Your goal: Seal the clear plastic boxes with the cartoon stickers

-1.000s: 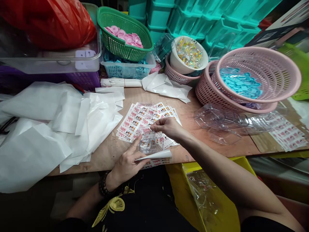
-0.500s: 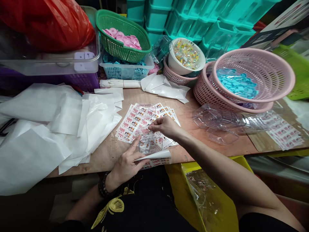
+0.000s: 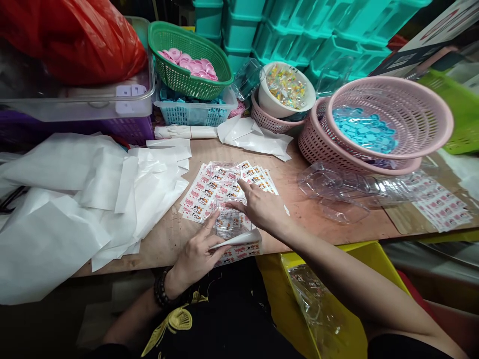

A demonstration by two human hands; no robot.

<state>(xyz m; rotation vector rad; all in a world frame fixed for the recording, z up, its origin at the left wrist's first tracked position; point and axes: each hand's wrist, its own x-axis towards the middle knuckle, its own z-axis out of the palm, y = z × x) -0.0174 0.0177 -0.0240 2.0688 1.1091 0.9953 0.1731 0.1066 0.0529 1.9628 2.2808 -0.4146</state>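
Observation:
My left hand [image 3: 200, 244] is closed with a sticker sheet [image 3: 239, 239] pinched between its fingers, the white backing curled up. Its index finger touches the left edge of a clear plastic case [image 3: 234, 230]. Over this case hovers my right hand [image 3: 258, 203], its thumb and index finger spread apart with nothing visible between them. Under the case lie several overlapping sheets of printed cartoon stickers [image 3: 200, 197]. A second clear part [image 3: 224, 172] rests on the sheets farther back; I cannot tell whether it joins the case.
White backing papers [image 3: 149, 189] pile up on the left. At the right are clear plastic pieces [image 3: 337, 187], more sticker sheets [image 3: 443, 204] and pink baskets [image 3: 389, 117] with blue parts. A green basket [image 3: 190, 60] and a white bowl [image 3: 288, 89] stand behind. Below the table edge is a yellow bin [image 3: 337, 299].
My right thumb and index finger, pinched together before over the case, have parted, and that hand has shifted slightly toward me. My left hand stays in place with the sheet.

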